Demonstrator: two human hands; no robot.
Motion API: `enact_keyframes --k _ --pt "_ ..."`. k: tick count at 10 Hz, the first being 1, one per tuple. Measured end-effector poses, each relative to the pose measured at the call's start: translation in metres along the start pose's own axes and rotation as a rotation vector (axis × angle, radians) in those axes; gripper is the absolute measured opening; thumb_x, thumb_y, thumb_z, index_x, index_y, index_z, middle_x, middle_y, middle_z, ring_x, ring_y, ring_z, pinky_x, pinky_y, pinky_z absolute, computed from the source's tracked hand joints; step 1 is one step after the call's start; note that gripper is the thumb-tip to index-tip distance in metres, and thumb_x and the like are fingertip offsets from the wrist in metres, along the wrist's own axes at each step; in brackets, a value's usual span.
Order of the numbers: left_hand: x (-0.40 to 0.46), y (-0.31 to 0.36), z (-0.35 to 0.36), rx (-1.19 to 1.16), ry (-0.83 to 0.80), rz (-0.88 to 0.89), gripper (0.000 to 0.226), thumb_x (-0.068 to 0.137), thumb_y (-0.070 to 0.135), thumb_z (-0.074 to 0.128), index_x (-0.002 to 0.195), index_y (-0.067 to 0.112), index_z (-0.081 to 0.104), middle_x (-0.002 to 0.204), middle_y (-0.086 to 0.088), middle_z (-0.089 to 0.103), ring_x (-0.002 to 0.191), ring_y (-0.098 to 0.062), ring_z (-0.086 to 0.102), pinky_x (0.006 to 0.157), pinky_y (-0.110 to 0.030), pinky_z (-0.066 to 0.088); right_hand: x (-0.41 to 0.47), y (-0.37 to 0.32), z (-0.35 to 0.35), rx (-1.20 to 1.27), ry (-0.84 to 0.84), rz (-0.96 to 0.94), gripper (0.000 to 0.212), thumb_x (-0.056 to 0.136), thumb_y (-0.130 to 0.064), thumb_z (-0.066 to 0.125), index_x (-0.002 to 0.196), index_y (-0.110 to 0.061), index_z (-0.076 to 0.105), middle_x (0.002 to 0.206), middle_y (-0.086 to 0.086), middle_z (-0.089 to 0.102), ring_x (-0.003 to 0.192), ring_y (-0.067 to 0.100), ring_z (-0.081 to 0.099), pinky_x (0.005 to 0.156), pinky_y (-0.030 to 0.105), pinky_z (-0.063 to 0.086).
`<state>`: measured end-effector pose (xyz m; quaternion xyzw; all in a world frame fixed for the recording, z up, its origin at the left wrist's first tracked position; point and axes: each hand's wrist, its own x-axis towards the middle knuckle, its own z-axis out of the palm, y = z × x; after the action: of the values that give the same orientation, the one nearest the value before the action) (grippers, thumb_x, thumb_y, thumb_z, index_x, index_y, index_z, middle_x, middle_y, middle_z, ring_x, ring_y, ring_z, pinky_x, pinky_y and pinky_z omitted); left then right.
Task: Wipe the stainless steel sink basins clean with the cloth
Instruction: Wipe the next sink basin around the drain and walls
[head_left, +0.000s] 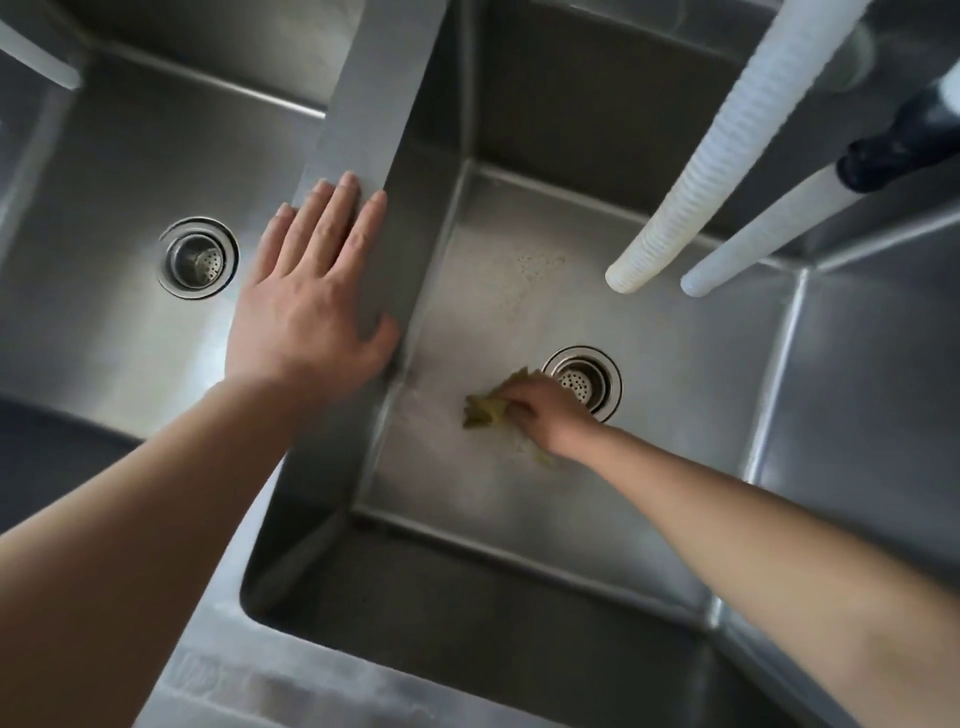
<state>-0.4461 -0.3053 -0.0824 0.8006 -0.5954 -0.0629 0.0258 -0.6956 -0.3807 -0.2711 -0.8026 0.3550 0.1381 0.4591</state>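
The cloth (485, 410), a bunched yellow-green rag, lies on the floor of the right basin (675, 374) just beside its drain (582, 382), pinched in the curled fingers of the right hand (545, 413). Wet, soapy-looking film and specks near the back wall suggest this basin is only partly wiped. The left hand (311, 301) rests flat, fingers straight, on the divider (363, 130); the left basin (104, 208) looks dry, probably undone

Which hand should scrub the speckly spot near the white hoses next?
The right hand, probably. It already grips the cloth on the floor of the same basin, beside the drain. The left hand lies flat on the divider and holds nothing.
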Motion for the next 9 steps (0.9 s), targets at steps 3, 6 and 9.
enact_keyframes --k 3,6,9 --pt "-0.001 0.000 -0.001 0.005 -0.005 0.002 0.089 0.076 0.041 0.049 0.157 0.018 0.019 0.164 -0.008 0.016 0.152 -0.025 0.012 0.124 -0.043 0.008 -0.007 0.024 -0.121 0.723 0.641 0.462 0.014 0.098 -0.020 0.053 0.105 -0.026 0.064 0.098 -0.004 0.067 0.089 0.014 0.062 0.076 0.034 0.053" --pt "0.001 -0.002 0.004 -0.013 0.057 0.012 0.085 0.076 0.033 0.051 0.155 0.016 0.026 0.163 -0.009 0.022 0.151 -0.026 0.017 0.123 -0.045 0.014 0.058 -0.031 -0.134 -0.029 0.599 0.444 0.041 0.103 -0.012 0.038 0.141 -0.008 0.048 0.150 0.020 0.040 0.139 0.036 0.033 0.106 0.027 0.023" --pt "0.001 -0.001 0.001 -0.044 0.075 0.015 0.084 0.075 0.030 0.053 0.154 0.015 0.030 0.161 -0.010 0.026 0.150 -0.027 0.021 0.123 -0.045 0.016 0.085 -0.043 -0.051 -0.209 0.136 0.078 0.044 0.084 -0.034 0.047 0.124 -0.038 0.066 0.148 -0.003 0.043 0.141 0.031 0.025 0.110 0.049 0.019"
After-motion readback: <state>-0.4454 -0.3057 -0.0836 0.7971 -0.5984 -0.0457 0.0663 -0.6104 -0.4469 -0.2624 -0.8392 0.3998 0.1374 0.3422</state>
